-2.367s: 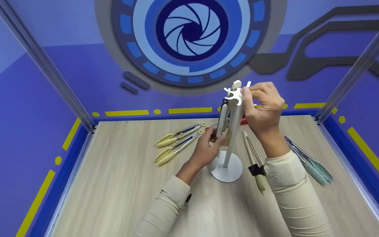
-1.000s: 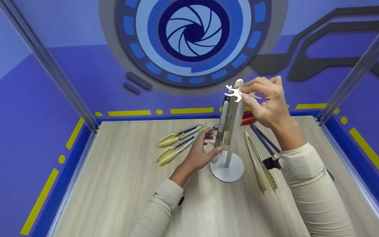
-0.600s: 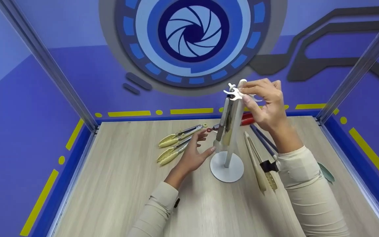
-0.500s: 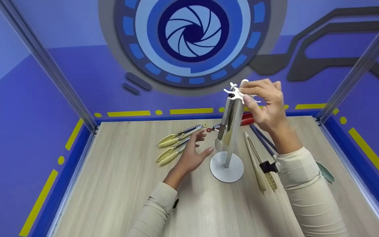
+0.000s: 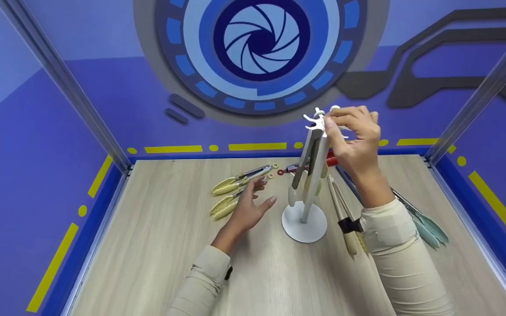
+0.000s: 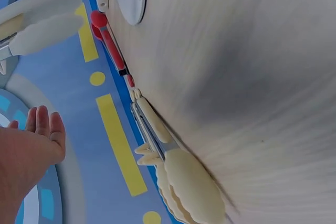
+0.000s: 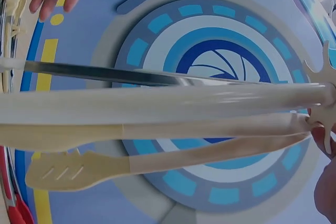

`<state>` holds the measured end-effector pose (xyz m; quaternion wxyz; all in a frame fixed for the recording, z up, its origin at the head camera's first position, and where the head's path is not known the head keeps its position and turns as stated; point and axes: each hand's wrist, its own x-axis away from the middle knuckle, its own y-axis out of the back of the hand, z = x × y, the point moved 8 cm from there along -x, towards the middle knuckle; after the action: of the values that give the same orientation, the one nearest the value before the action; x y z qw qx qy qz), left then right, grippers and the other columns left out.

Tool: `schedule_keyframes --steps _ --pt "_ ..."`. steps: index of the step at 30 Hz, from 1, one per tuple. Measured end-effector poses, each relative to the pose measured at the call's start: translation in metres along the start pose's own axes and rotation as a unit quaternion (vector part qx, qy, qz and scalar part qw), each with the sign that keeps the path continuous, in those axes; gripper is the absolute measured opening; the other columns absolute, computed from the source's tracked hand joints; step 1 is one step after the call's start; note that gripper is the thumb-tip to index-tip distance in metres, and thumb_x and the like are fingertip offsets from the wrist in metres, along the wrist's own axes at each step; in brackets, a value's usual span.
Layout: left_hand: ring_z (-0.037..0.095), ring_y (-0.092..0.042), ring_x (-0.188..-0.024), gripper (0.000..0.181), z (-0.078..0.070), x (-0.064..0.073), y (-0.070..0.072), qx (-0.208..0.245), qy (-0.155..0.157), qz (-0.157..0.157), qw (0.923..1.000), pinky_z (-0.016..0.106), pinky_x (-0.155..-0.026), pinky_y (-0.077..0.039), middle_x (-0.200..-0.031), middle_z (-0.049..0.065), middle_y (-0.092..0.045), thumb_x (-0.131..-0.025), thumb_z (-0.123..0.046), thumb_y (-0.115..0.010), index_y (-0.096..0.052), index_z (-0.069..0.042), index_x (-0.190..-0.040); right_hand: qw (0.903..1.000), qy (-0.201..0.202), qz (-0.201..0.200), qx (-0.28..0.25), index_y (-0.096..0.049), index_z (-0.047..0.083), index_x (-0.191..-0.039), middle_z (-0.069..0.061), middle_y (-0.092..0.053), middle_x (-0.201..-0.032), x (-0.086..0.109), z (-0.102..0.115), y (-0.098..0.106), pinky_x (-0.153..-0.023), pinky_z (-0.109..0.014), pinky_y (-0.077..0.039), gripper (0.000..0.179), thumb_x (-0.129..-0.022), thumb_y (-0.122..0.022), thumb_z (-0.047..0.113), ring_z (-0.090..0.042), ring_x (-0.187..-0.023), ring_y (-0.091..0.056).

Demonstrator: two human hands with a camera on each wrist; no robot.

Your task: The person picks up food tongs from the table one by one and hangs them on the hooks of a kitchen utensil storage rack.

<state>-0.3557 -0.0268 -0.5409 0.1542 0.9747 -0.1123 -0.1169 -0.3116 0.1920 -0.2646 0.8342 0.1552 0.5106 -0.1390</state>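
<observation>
A white utensil stand (image 5: pixel 292 229) with a round base and a hooked top (image 5: pixel 316 124) stands upright on the table. My right hand (image 5: pixel 357 139) pinches the hooked top between thumb and fingers. Tongs with silver handles (image 5: pixel 304 153) hang from it on the near left side. In the right wrist view, beige-tipped tongs (image 7: pixel 84 169) hang beside the pole. My left hand (image 5: pixel 247 210) is held with fingers loosely extended, apart from the stand and holding nothing. Under and behind it lie two pairs of yellow-tipped tongs (image 5: pixel 224 188), partly covered by the fingers.
Red-handled tongs (image 5: pixel 294 168) lie behind the stand. To its right are beige tongs (image 5: pixel 345 228) and teal-tipped tongs (image 5: pixel 428 230), partly under the right forearm. Blue printed walls (image 5: pixel 95 109) and metal posts enclose the table.
My left hand has let go of the hanging tongs and drawn back leftward. The hooked top has turned in my right hand's fingers, and the hanging tongs have swung round the pole.
</observation>
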Motion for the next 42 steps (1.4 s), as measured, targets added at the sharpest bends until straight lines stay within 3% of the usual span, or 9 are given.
schedule_keyframes --steps 6,10,14,16,21,25,31,36,42 --pt "0.030 -0.051 -0.137 0.066 0.010 0.002 0.010 0.000 0.014 -0.027 0.9995 0.055 -0.114 -0.039 -0.145 0.010 -0.054 -0.096 -0.035 -0.071 -0.039 -0.014 -0.151 0.9995 0.009 -0.028 -0.005 -0.074 -0.008 -0.078 -0.025 -0.071 -0.083 0.000 0.001 0.000 -0.089 -0.029 -0.026 0.010 -0.081 -0.067 -0.003 -0.019 -0.088 -0.059" --pt "0.031 -0.052 -0.137 0.064 0.022 0.004 0.020 0.012 0.029 -0.057 0.9979 0.055 -0.115 -0.039 -0.143 0.013 -0.055 -0.096 -0.027 -0.071 -0.041 -0.010 -0.150 0.9993 0.004 -0.038 -0.003 -0.074 -0.009 -0.077 -0.026 -0.070 -0.079 -0.001 0.002 0.000 -0.089 -0.029 -0.025 0.009 -0.082 -0.068 -0.004 -0.012 -0.086 -0.057" --pt "0.035 -0.052 -0.136 0.059 0.038 0.006 0.032 -0.040 0.061 -0.088 0.9934 0.051 -0.116 -0.040 -0.142 0.016 -0.055 -0.096 -0.020 -0.072 -0.046 -0.004 -0.146 0.9985 -0.005 -0.054 0.002 -0.072 -0.010 -0.074 -0.026 -0.069 -0.076 -0.001 0.003 0.001 -0.088 -0.028 -0.025 0.010 -0.083 -0.070 -0.005 -0.008 -0.086 -0.056" --pt "0.035 -0.052 -0.136 0.056 0.048 0.005 0.038 -0.108 0.089 -0.099 0.9852 0.050 -0.115 -0.040 -0.141 0.015 -0.056 -0.096 -0.020 -0.072 -0.049 -0.004 -0.144 0.9981 -0.008 -0.060 0.004 -0.072 -0.009 -0.073 -0.026 -0.069 -0.076 -0.001 0.003 0.001 -0.088 -0.028 -0.026 0.011 -0.083 -0.070 -0.005 -0.007 -0.085 -0.055" --pt "0.034 -0.051 -0.134 0.054 0.070 -0.002 0.047 -0.276 0.129 -0.083 0.9488 0.049 -0.112 -0.042 -0.139 0.014 -0.057 -0.095 -0.026 -0.073 -0.055 -0.006 -0.141 0.9975 -0.008 -0.070 0.008 -0.071 -0.010 -0.072 -0.026 -0.069 -0.075 0.000 0.002 0.001 -0.086 -0.027 -0.027 0.013 -0.083 -0.069 -0.004 -0.005 -0.085 -0.055" --pt "0.035 -0.056 -0.126 0.052 0.084 -0.012 0.045 -0.332 0.123 -0.061 0.9332 0.049 -0.107 -0.045 -0.132 0.015 -0.060 -0.093 -0.028 -0.074 -0.057 -0.004 -0.136 0.9970 -0.007 -0.076 0.006 -0.071 -0.010 -0.071 -0.026 -0.068 -0.074 0.001 0.002 0.001 -0.086 -0.027 -0.027 0.015 -0.084 -0.067 -0.003 -0.005 -0.084 -0.054" --pt "0.038 -0.058 -0.116 0.051 0.101 -0.023 0.041 -0.389 0.123 -0.059 0.9110 0.050 -0.101 -0.046 -0.122 0.020 -0.060 -0.091 -0.034 -0.074 -0.061 0.000 -0.127 0.9962 -0.001 -0.087 -0.005 -0.070 -0.010 -0.070 -0.026 -0.066 -0.071 0.003 0.002 -0.002 -0.085 -0.027 -0.027 0.018 -0.086 -0.064 -0.003 -0.003 -0.082 -0.053" --pt "0.036 -0.055 -0.123 0.052 0.119 -0.024 0.040 -0.405 0.143 -0.067 0.9006 0.050 -0.105 -0.042 -0.127 0.018 -0.059 -0.093 -0.039 -0.073 -0.061 -0.005 -0.132 0.9952 0.004 -0.097 -0.006 -0.070 -0.010 -0.069 -0.025 -0.065 -0.069 0.004 0.002 -0.003 -0.083 -0.026 -0.027 0.019 -0.086 -0.063 -0.004 -0.004 -0.080 -0.052" --pt "0.036 -0.054 -0.130 0.055 0.127 -0.025 0.042 -0.382 0.143 -0.083 0.9092 0.051 -0.111 -0.038 -0.132 0.017 -0.060 -0.092 -0.041 -0.074 -0.060 -0.009 -0.136 0.9936 0.001 -0.113 -0.012 -0.069 -0.011 -0.069 -0.027 -0.065 -0.069 0.005 0.002 -0.001 -0.084 -0.025 -0.029 0.019 -0.085 -0.063 -0.004 -0.004 -0.081 -0.053"
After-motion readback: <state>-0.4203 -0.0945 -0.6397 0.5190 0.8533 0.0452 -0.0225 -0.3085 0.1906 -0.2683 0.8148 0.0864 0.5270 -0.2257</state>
